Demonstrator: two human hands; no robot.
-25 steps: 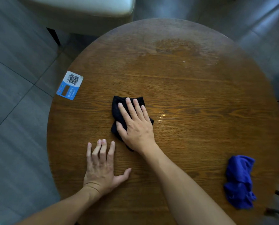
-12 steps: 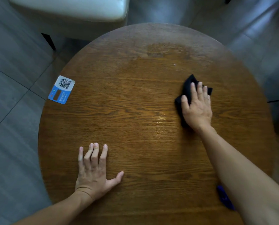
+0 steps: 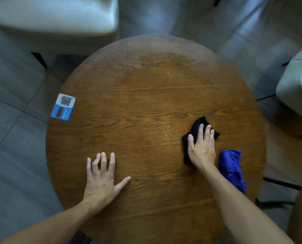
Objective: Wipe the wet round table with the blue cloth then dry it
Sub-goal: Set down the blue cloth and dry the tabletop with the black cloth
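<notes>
The round wooden table (image 3: pixel 146 106) fills the middle of the view, with a wet sheen near its centre and a darker damp patch at the far side. My right hand (image 3: pixel 202 148) lies flat on a black cloth (image 3: pixel 198 126), pressing it onto the table's right part. A crumpled blue cloth (image 3: pixel 232 168) rests on the table just right of that hand, near the edge, apart from the black cloth. My left hand (image 3: pixel 101 178) is spread flat on the wood at the near left, holding nothing.
A blue and white QR code card (image 3: pixel 63 106) sits at the table's left edge. A pale cushioned seat (image 3: pixel 55 20) stands beyond the table at the far left, another seat (image 3: pixel 297 88) at the right. Grey tiled floor surrounds the table.
My right hand slid the black cloth from the table's left-centre far to the right, then back toward me beside the blue cloth. My left hand stayed planted.
</notes>
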